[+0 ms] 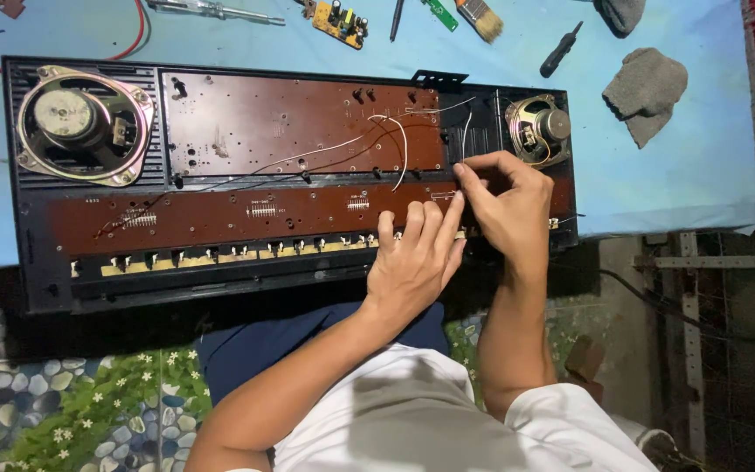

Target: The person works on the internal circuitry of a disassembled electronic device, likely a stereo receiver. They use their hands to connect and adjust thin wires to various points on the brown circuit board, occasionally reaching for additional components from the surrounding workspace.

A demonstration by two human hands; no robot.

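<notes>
head view: the white wire [467,131] is pinched shut by the right hand [507,205], running toward 12 o'clock; the left hand [414,258], half-curled and empty, is pressed on the long brown board [220,217].

On the table [709,175] the opened keyboard case [37,262] is laid, with a large speaker [85,125] in its left end, a small speaker [537,129] in its right, and a screwdriver [561,51] behind it.
</notes>
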